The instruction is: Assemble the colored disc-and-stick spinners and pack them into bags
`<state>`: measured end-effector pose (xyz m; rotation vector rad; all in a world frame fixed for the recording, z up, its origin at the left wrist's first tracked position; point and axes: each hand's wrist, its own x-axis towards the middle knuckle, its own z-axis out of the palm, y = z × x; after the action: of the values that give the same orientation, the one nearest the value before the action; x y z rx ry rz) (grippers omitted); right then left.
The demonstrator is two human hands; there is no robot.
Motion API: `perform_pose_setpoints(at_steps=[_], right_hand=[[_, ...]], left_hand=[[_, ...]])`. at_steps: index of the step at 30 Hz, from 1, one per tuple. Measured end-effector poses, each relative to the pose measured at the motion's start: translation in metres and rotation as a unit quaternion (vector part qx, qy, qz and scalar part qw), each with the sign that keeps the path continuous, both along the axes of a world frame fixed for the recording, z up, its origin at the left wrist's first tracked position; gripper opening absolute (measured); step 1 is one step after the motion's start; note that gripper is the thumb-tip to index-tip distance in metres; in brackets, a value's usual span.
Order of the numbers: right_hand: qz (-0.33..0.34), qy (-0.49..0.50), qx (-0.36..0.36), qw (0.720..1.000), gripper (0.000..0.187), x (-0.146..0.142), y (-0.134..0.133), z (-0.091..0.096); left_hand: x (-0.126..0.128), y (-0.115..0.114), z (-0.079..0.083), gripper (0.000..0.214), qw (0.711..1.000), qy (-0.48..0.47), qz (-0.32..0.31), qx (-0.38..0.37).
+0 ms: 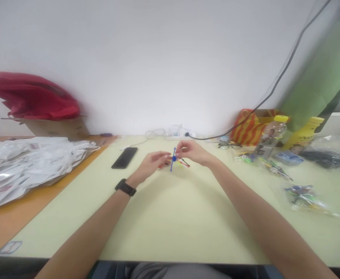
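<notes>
A small blue plastic piece, long and thin with pointed ends and a round hub in the middle, stands nearly upright between my hands above the table. My left hand, with a black watch on its wrist, has its fingertips closed at the hub from the left. From the right, my right hand pinches near the upper part of the same piece. Just below and behind the right fingers are thin red and yellow-green plastic pieces, partly hidden. Whether they join the blue piece I cannot tell.
A black phone lies left of my hands. White bags cover the far left. On the right are clear packets of colourful parts, glasses, a bottle and a striped bag. A power strip sits by the wall.
</notes>
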<state>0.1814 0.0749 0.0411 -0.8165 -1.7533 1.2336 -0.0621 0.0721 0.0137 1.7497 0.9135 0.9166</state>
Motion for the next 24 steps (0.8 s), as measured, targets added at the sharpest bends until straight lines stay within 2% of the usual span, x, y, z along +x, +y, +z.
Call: perform_pose_setpoints(at_steps=[2,7,10,13,17,21,24], right_hand=[[-0.039,0.028,-0.005,0.999,0.026,-0.005,0.005,-0.007],[-0.087,0.058,-0.024,0.994,0.026,-0.021,0.004,-0.019],[-0.129,0.011,-0.03,0.991,0.025,-0.029,0.001,-0.021],[-0.162,-0.042,-0.022,0.986,0.02,-0.034,-0.002,-0.02],[-0.127,-0.061,-0.016,0.99,0.017,-0.037,-0.004,-0.019],[-0.084,-0.097,0.032,0.991,0.01,-0.039,-0.006,-0.019],[-0.071,-0.109,0.037,0.991,0.01,-0.038,-0.006,-0.02]], left_hand=[[0.005,-0.007,0.001,0.048,0.999,-0.03,-0.031,-0.015],[0.011,-0.011,-0.005,0.057,0.994,-0.099,-0.023,-0.042],[0.012,-0.01,-0.009,0.053,0.992,-0.117,-0.006,-0.048],[0.013,-0.009,-0.01,0.046,0.994,-0.097,0.048,-0.014],[0.013,-0.009,-0.011,0.037,0.992,-0.041,0.098,0.071],[0.013,-0.009,-0.012,0.031,0.982,-0.008,0.103,0.159],[0.012,-0.01,-0.011,0.027,0.975,0.015,0.098,0.199]])
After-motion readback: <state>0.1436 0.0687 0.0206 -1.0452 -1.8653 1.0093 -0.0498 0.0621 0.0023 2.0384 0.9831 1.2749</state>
